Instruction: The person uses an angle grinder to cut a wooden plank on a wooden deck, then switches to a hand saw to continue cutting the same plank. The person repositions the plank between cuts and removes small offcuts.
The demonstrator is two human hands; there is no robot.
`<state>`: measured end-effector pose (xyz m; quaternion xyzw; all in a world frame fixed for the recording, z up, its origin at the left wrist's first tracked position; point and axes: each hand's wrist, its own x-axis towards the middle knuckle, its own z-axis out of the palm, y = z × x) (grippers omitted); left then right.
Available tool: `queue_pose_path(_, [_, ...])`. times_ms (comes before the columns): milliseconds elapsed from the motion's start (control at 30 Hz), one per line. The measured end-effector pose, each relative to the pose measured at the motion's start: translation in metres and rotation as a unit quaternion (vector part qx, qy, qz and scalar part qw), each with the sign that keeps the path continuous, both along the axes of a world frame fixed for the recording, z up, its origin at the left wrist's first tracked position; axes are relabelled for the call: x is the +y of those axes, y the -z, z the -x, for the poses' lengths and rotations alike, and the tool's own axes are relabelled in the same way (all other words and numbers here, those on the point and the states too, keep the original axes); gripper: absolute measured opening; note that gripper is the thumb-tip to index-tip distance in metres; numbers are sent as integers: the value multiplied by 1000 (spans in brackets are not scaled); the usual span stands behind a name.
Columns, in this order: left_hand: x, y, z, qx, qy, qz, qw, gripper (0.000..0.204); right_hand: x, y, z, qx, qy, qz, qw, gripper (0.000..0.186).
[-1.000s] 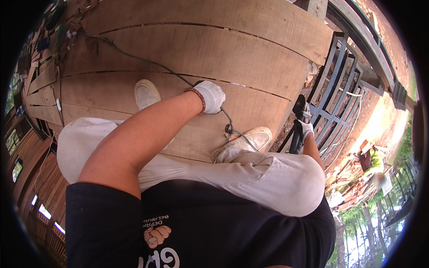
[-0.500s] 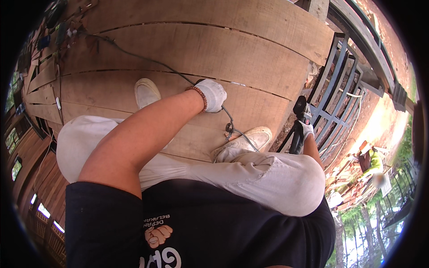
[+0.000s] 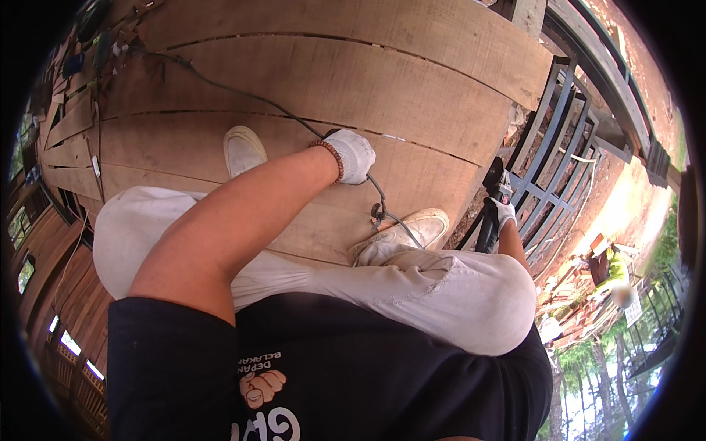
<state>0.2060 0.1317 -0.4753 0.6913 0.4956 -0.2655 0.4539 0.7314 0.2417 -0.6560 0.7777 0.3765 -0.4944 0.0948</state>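
My left hand [image 3: 351, 156], in a white glove with a beaded bracelet at the wrist, is closed round a dark electric cable [image 3: 287, 112] above the planks. A dark bit, perhaps a connector, shows at the glove's far side. From this hand the cable runs on past a small knot toward my right shoe [image 3: 421, 226] and behind my knee. Off to the right, my gloved right hand [image 3: 505, 212] grips an angle grinder [image 3: 487, 234] with its disc end pointing away from me. Beside the grinder lies a dark metal frame [image 3: 548, 192] with crossbars.
Wide wooden planks [image 3: 331, 73] make up the floor under my shoes, with narrow gaps between them. Scraps and tools lie at the far left. Beyond the metal frame, lower ground holds a wood pile [image 3: 581, 301] and another person in a yellow-green top [image 3: 616, 266].
Hardly anything differs: the view has shifted very slightly. Both hands keep their holds on the cable and the grinder.
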Motion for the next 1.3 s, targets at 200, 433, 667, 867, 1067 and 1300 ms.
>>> queue_pose_path(200, [1, -3, 0, 1, 3, -5, 1000, 35, 4, 10, -20, -22, -7, -19, 1000, 42])
queue_pose_path(433, [1, 0, 1, -7, 7, -6, 1000, 36, 1, 38, -55, -43, 9, -19, 999, 35])
queue_pose_path(667, [-1, -1, 0, 5, 0, -9, 1000, 36, 7, 29, -45, -15, 59, 3, 998, 32])
queue_pose_path(867, [12, -5, -9, -6, 35, -4, 999, 33, -17, 13, -47, -18, 15, -12, 1000, 34])
queue_pose_path(1067, [-2, -3, -2, 15, 2, -2, 1000, 36, -1, -16, 24, 5, -3, 10, 1000, 35])
queue_pose_path(1300, [16, -11, 4, 1, 15, -7, 1000, 34, -10, -14, 5, -23, -2, -19, 1000, 36])
